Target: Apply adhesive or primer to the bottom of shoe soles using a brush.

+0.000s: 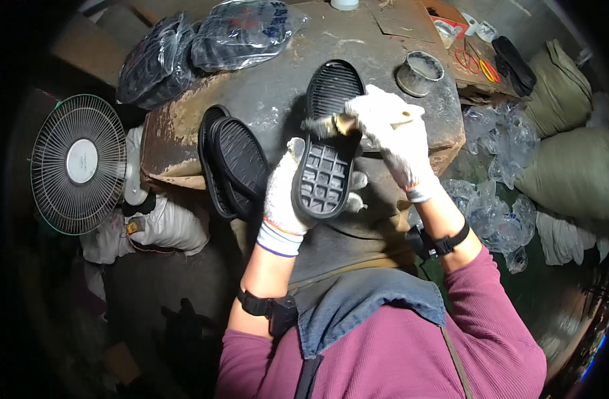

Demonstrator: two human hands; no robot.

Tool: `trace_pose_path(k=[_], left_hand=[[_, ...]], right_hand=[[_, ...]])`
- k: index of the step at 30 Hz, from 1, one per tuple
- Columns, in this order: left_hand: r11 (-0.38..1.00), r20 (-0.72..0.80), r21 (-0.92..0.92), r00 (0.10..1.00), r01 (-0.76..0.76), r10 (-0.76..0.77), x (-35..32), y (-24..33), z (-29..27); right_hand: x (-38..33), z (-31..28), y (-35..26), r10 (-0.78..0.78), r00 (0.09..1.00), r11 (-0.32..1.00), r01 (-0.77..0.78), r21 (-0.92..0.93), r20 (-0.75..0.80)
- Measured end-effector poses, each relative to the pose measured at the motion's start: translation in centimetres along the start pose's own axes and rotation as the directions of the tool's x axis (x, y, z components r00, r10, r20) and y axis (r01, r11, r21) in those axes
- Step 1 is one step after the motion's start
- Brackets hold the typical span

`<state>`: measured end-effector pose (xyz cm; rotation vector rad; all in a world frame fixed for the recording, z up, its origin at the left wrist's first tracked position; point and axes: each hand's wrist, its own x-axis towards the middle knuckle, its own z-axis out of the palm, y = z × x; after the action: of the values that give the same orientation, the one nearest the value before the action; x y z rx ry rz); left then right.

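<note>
A black shoe sole (325,174) with a grid of square hollows at its near end and ribs at its far end lies tilted in my gloved left hand (282,183). Fingers of that hand show under the sole's right edge. My gloved right hand (391,130) is closed round the handle of a small brush (325,126). The bristles lie over the middle of the sole. Just left of my left hand, a few more black soles (241,156) rest overlapping at the worktable's near edge.
A round tin (421,73) stands on the worn worktable (278,100). Plastic-wrapped bundles (244,36) lie at its far left. A fan (81,163) stands to the left. At right are scissors (467,61), sacks (570,166) and clear plastic bags (494,213).
</note>
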<state>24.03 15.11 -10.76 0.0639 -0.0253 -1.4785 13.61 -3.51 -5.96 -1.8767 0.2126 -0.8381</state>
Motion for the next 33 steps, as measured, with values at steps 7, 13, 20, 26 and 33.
trace_pose_path(k=[7,13,20,26,33], left_hand=[[0.993,0.037,-0.069,0.994,-0.096,0.099,0.0,2.0,0.4],[0.521,-0.179,0.835,0.810,-0.175,0.558,-0.9,2.7,1.3],[0.492,-0.270,0.862,0.930,0.118,0.249,-2.5,2.4,5.4],[0.812,-0.201,0.583,0.972,0.018,0.122,-3.5,1.8,1.7],[0.923,-0.232,0.381,0.972,0.056,0.037,-3.9,0.2,1.2]], right_hand=[[-5.6,0.0,-2.9,0.189,0.952,0.952,-0.238,0.193,0.243],[-4.7,-1.7,-3.0,0.118,0.943,0.984,-0.153,0.092,0.310],[0.2,-3.4,-0.9,0.155,0.987,0.973,-0.160,-0.163,-0.043],[1.9,-4.7,0.0,-0.465,0.844,0.527,0.506,-0.683,0.266],[5.8,-5.4,0.4,-0.449,0.822,0.520,0.560,-0.645,0.352]])
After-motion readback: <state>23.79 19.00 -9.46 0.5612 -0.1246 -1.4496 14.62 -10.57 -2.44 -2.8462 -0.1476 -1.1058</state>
